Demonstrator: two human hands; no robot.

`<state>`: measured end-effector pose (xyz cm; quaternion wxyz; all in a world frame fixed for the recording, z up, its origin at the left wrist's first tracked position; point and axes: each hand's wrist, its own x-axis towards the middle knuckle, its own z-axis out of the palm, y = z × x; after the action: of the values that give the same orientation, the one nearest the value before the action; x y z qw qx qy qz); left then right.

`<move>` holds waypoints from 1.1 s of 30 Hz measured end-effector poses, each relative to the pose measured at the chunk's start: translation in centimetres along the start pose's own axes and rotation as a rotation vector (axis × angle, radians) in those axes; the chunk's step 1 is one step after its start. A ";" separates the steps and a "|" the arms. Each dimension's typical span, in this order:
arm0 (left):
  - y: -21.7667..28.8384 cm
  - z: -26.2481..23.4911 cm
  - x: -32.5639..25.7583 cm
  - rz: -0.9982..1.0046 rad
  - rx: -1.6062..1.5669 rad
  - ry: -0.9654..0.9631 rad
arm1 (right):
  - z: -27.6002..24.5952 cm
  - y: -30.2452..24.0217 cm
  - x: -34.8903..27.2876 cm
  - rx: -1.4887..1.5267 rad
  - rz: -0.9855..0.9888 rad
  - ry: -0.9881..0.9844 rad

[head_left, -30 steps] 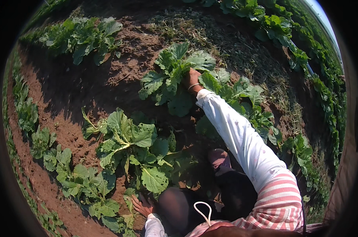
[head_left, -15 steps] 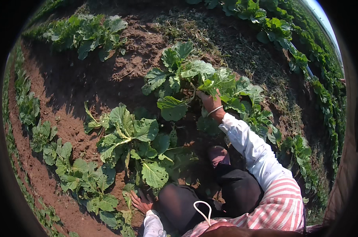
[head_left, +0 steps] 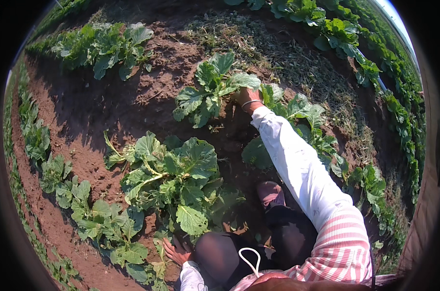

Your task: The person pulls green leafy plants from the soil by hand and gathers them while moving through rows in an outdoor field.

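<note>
My right hand reaches out to a broad-leaved green plant rooted in the soil. Its fingers are curled in at the stem side, partly covered by a leaf. My left hand rests low beside my knee, fingers spread on the ground next to some yellowing leaves. Between the two hands lies a heap of leafy plants with pale stalks. Several of its leaves are full of small holes, such as the light green leaf near my left hand.
More leafy plants grow in a row right of my arm. Another row runs along the left, and a clump stands far left. Dry cut weeds cover the soil beyond. A thin pale pipe lies at the right. My shoe is near the heap.
The plant that was in my right hand is gone from it, and the heap has gained large leaves on top. My right hand has moved farther out and slightly left. My left hand stays put.
</note>
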<state>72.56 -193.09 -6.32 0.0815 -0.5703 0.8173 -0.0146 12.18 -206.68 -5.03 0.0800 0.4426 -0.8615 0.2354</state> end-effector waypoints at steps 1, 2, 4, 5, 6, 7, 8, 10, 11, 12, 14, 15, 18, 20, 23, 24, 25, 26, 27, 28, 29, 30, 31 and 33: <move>-0.1 0.1 0.0 -0.008 0.011 -0.004 | 2.2 0.7 0.8 0.066 0.193 -0.255; -0.2 0.3 0.0 -0.010 0.035 0.002 | 3.9 1.8 1.5 0.014 0.090 -0.185; -0.4 0.7 -0.1 0.000 0.062 0.016 | 6.5 3.5 2.6 -0.137 0.003 -0.144; -0.6 1.0 -0.1 0.009 0.065 0.026 | 7.2 4.1 3.1 -0.214 -0.042 -0.124; -0.8 1.2 -0.2 0.020 0.069 0.035 | 7.4 4.7 3.5 -0.290 -0.085 -0.104; -1.0 1.5 -0.3 0.017 0.072 0.025 | 7.3 4.8 3.6 -0.356 -0.094 -0.165; -1.1 1.7 -0.3 0.016 0.075 0.013 | 6.5 5.1 3.4 -0.139 -0.083 -0.128; -1.4 2.0 -0.4 0.013 0.084 0.004 | 4.5 4.6 2.5 0.247 -0.005 -0.129; -1.5 2.1 -0.5 0.017 0.091 0.003 | 3.4 3.9 1.7 0.330 -0.013 -0.171; -1.5 2.2 -0.5 0.040 0.102 0.013 | 2.7 2.4 0.1 0.382 0.088 -0.252; -1.4 2.2 -0.5 0.013 0.096 -0.018 | 2.1 -0.7 -1.0 0.374 0.210 -0.344; -1.4 2.1 -0.5 0.031 0.098 -0.006 | 2.1 -2.2 -1.0 0.306 0.241 -0.365; -1.1 1.8 -0.4 0.004 0.095 -0.030 | 2.3 -5.0 -0.8 -0.028 0.135 -0.293; -1.1 1.7 -0.3 -0.018 0.088 -0.032 | 2.1 -5.4 -0.1 0.091 0.235 -0.302; -1.0 1.7 -0.3 -0.013 0.091 -0.011 | 0.6 -4.6 -0.4 0.418 0.269 -0.261; -1.0 1.7 -0.3 -0.008 0.089 -0.001 | -0.1 -4.4 -1.4 0.565 0.211 -0.248; -1.0 1.7 -0.3 0.011 0.094 0.006 | -0.6 -4.4 -2.3 0.661 0.233 -0.291; -1.0 1.7 -0.4 0.021 0.085 0.025 | -1.5 -4.3 -3.8 0.560 0.168 -0.261; -0.9 1.7 -0.4 -0.003 0.078 0.014 | -2.1 -4.4 -5.0 0.660 0.164 -0.344; -0.8 1.7 -0.3 -0.002 0.085 0.017 | -2.4 -4.8 -6.1 0.533 0.074 -0.362; -0.8 1.6 -0.3 0.002 0.094 0.020 | -2.6 -5.3 -7.0 0.388 -0.003 -0.420; -0.7 1.6 -0.3 0.012 0.097 0.033 | -2.5 -5.9 -7.5 0.298 -0.123 -0.408; -0.7 1.5 -0.2 -0.012 0.088 0.013 | -2.3 -6.5 -7.9 0.159 -0.188 -0.513; -0.6 1.4 -0.2 0.001 0.069 0.021 | -1.6 -7.4 -7.8 0.048 -0.098 -0.510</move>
<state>73.45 -192.99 -7.61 0.0927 -0.5665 0.8174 -0.0487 22.62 -203.95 -3.79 -0.1390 0.5306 -0.8256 0.1325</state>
